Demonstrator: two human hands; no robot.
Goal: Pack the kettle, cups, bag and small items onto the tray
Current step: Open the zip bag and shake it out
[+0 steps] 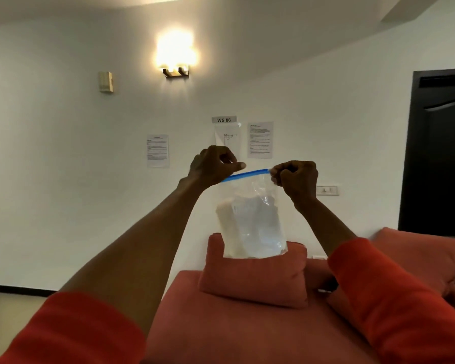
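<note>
A clear plastic zip bag point(255, 222) with a blue seal strip along its top hangs in the air in front of me, holding white and cream items. My left hand point(213, 164) pinches the left end of the blue strip. My right hand point(294, 179) pinches the right end of it. Both arms are raised at about head height. No kettle, cups or tray are in view.
A red sofa point(221, 324) with a red cushion point(255, 277) lies below the bag, and more red cushions point(418, 253) sit at the right. Behind is a white wall with taped papers point(260, 140), a lit wall lamp point(176, 56) and a dark door point(439, 153).
</note>
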